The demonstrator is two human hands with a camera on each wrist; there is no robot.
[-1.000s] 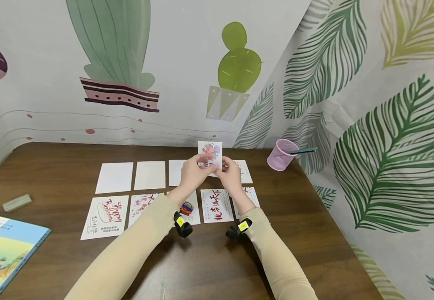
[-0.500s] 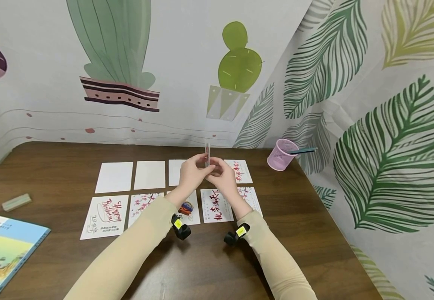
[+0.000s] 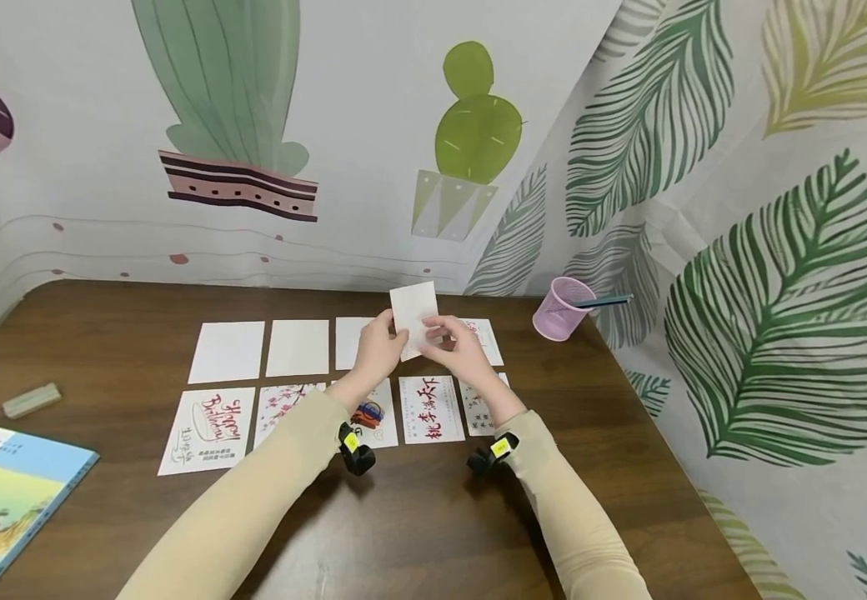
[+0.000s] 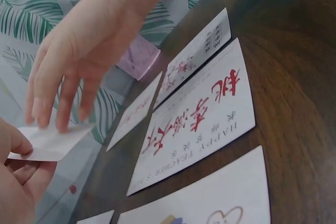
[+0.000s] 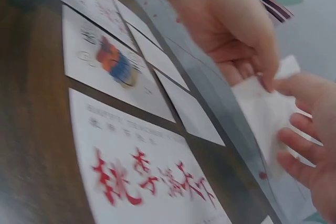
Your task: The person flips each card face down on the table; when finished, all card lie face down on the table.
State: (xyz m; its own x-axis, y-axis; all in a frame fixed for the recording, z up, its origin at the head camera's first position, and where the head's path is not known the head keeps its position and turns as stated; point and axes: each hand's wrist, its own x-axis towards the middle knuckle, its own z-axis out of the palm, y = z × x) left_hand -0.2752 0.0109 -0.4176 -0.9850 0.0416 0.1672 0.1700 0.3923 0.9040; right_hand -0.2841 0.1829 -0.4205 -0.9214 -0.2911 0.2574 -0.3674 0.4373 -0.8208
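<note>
My left hand [image 3: 378, 346] pinches a small white card [image 3: 413, 307] by its left edge, held up above the back row of cards. Its blank side faces the head camera. Fingers of my right hand [image 3: 467, 348] lie loosely spread at the card's right side; in the right wrist view they look relaxed around the white card [image 5: 265, 111], not plainly gripping it. Below the hands lies a card with large red characters [image 3: 432, 410]. Beside it are a card with a colourful drawing [image 3: 373, 415] and a blossom card [image 3: 478, 410].
Blank cards [image 3: 227, 352] line the back row, with a red-lettered card [image 3: 488, 340] at its right end. A Happy Birthday card [image 3: 207, 432] starts the front row. A pink pen cup [image 3: 559, 312] stands back right. An eraser-like block [image 3: 32, 401] and a book [image 3: 17, 492] lie left.
The held card has turned from its floral side, through edge-on, to its blank side. My right hand has loosened and shifted right, while my left hand keeps its pinch.
</note>
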